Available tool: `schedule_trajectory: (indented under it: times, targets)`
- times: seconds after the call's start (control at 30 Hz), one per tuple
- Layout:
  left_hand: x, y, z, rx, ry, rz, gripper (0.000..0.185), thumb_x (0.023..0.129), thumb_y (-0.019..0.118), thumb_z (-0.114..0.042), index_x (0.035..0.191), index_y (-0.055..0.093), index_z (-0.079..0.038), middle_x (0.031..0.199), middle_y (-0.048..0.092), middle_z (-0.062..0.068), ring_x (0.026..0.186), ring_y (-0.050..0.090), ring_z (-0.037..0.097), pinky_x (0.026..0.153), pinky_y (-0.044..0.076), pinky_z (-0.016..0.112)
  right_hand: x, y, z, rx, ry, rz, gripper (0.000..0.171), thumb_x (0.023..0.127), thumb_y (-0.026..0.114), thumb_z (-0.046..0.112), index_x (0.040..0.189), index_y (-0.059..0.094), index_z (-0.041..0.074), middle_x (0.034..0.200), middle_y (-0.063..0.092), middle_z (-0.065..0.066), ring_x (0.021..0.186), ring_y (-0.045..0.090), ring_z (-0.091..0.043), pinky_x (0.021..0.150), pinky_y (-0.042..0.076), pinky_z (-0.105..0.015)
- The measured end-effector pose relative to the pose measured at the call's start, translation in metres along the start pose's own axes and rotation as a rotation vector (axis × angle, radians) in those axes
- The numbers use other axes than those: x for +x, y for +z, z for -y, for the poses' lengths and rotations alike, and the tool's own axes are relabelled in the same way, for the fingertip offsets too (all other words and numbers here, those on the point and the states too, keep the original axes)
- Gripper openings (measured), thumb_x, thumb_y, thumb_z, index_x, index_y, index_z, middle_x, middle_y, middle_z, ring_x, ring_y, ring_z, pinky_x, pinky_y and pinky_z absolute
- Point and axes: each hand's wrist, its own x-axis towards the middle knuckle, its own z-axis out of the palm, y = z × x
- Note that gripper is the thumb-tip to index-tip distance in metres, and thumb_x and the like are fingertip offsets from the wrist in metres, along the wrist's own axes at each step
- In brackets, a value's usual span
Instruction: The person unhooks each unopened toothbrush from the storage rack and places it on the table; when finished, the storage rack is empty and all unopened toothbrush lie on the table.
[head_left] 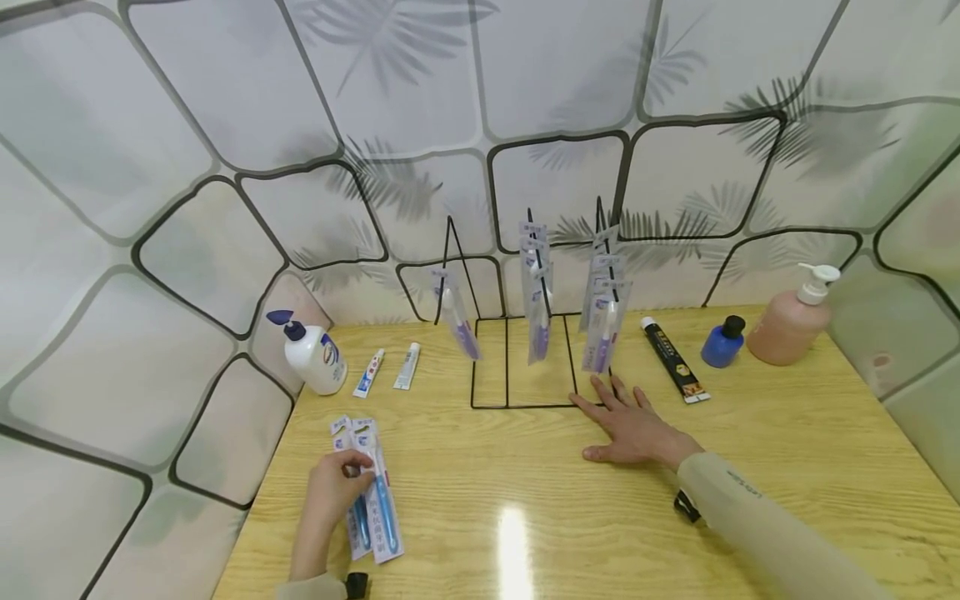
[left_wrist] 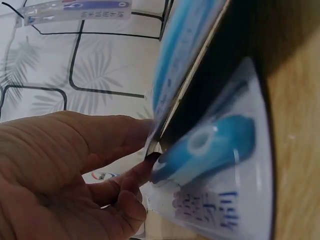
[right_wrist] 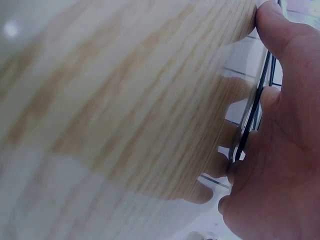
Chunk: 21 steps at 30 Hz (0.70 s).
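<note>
My left hand (head_left: 336, 487) pinches the edge of a packaged blue toothbrush (head_left: 384, 500) between thumb and fingers. In the left wrist view that pack is tilted up at its side, above a second packaged blue toothbrush (left_wrist: 205, 150) on the table. My right hand (head_left: 637, 429) rests with spread fingers at the front right corner of a black wire display rack (head_left: 525, 407), fingertips on its base wire. From the rack's prongs hang purple packaged toothbrushes: one on the left (head_left: 456, 321), several in the middle (head_left: 538, 308) and several on the right (head_left: 602, 329).
At the left stand a white pump bottle (head_left: 318, 362) and two small toothpaste tubes (head_left: 369, 372). Right of the rack are a black toothpaste tube (head_left: 675, 360), a blue bottle with a black cap (head_left: 723, 343) and a pink pump bottle (head_left: 789, 327). A patterned backdrop (head_left: 555, 92) encloses the wooden table.
</note>
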Motion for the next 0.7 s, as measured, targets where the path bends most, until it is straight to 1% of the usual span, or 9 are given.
schedule_trajectory:
  times: [0.1, 0.27, 0.37, 0.4, 0.43, 0.5, 0.57, 0.63, 0.7]
  targets:
    - [-0.002, 0.001, 0.000, 0.008, 0.024, -0.001, 0.012, 0.082, 0.077, -0.003, 0.094, 0.075, -0.004, 0.086, 0.066, 0.009, 0.069, 0.052, 0.017, 0.057, 0.042, 0.027, 0.000, -0.002, 0.001, -0.003, 0.004, 0.000, 0.089, 0.091, 0.064, 0.062, 0.163, 0.026, 0.024, 0.170, 0.006, -0.024, 0.154, 0.001, -0.054, 0.115, 0.007, -0.078]
    - [-0.005, 0.003, 0.000, 0.042, 0.073, -0.028, 0.014, 0.079, 0.078, -0.001, 0.093, 0.075, -0.002, 0.089, 0.062, 0.013, 0.076, 0.053, 0.019, 0.061, 0.041, 0.028, 0.000, -0.002, 0.001, 0.004, 0.000, -0.002, 0.089, 0.091, 0.064, 0.062, 0.162, 0.027, 0.024, 0.169, 0.009, -0.025, 0.154, 0.002, -0.055, 0.115, 0.007, -0.078]
    - [-0.006, 0.003, -0.003, 0.070, 0.100, -0.050, 0.014, 0.080, 0.076, -0.001, 0.094, 0.076, -0.004, 0.093, 0.060, 0.013, 0.078, 0.052, 0.020, 0.063, 0.040, 0.028, 0.000, -0.001, 0.001, 0.011, -0.004, 0.002, 0.089, 0.091, 0.063, 0.063, 0.163, 0.026, 0.025, 0.170, 0.009, -0.025, 0.154, 0.001, -0.055, 0.115, 0.006, -0.078]
    - [-0.006, 0.003, -0.006, 0.074, 0.119, -0.061, 0.014, 0.080, 0.075, -0.001, 0.094, 0.076, -0.004, 0.094, 0.061, 0.014, 0.079, 0.052, 0.021, 0.064, 0.041, 0.029, 0.000, -0.001, 0.001, 0.012, -0.003, 0.004, 0.089, 0.092, 0.063, 0.063, 0.163, 0.025, 0.025, 0.170, 0.008, -0.024, 0.154, 0.000, -0.054, 0.116, 0.006, -0.077]
    - [-0.004, 0.003, -0.010, 0.077, 0.145, -0.077, 0.014, 0.080, 0.074, -0.001, 0.094, 0.076, -0.004, 0.095, 0.062, 0.014, 0.079, 0.054, 0.022, 0.065, 0.041, 0.030, 0.000, 0.000, 0.000, 0.012, -0.002, 0.007, 0.089, 0.092, 0.063, 0.063, 0.163, 0.024, 0.026, 0.170, 0.007, -0.024, 0.154, 0.000, -0.054, 0.116, 0.005, -0.077]
    - [0.002, 0.002, -0.023, 0.059, 0.205, -0.112, 0.014, 0.082, 0.074, -0.001, 0.095, 0.075, -0.004, 0.098, 0.064, 0.015, 0.082, 0.057, 0.025, 0.067, 0.043, 0.032, 0.000, 0.000, 0.000, 0.013, -0.004, 0.007, 0.090, 0.092, 0.063, 0.063, 0.163, 0.024, 0.026, 0.170, 0.006, -0.023, 0.154, 0.000, -0.054, 0.116, 0.005, -0.077]
    - [0.012, 0.002, -0.040, 0.019, 0.289, -0.146, 0.014, 0.084, 0.074, -0.002, 0.098, 0.075, -0.005, 0.103, 0.068, 0.015, 0.088, 0.061, 0.029, 0.072, 0.047, 0.035, 0.000, -0.001, 0.000, 0.016, -0.006, 0.003, 0.089, 0.091, 0.064, 0.062, 0.163, 0.025, 0.025, 0.170, 0.006, -0.024, 0.154, 0.000, -0.054, 0.116, 0.006, -0.077]
    - [0.025, 0.000, -0.060, -0.072, 0.362, -0.149, 0.018, 0.087, 0.076, -0.004, 0.105, 0.075, -0.005, 0.110, 0.070, 0.015, 0.096, 0.064, 0.032, 0.077, 0.051, 0.039, -0.001, -0.001, 0.001, 0.020, -0.009, 0.001, 0.090, 0.091, 0.064, 0.062, 0.163, 0.026, 0.024, 0.170, 0.006, -0.025, 0.154, 0.000, -0.055, 0.115, 0.006, -0.078]
    - [0.038, -0.001, -0.080, -0.187, 0.424, -0.124, 0.025, 0.090, 0.075, -0.006, 0.115, 0.072, -0.007, 0.122, 0.069, 0.013, 0.110, 0.063, 0.034, 0.084, 0.055, 0.046, -0.001, -0.001, 0.001, 0.019, -0.006, 0.004, 0.090, 0.091, 0.064, 0.062, 0.163, 0.025, 0.025, 0.170, 0.005, -0.024, 0.154, 0.000, -0.054, 0.116, 0.005, -0.077]
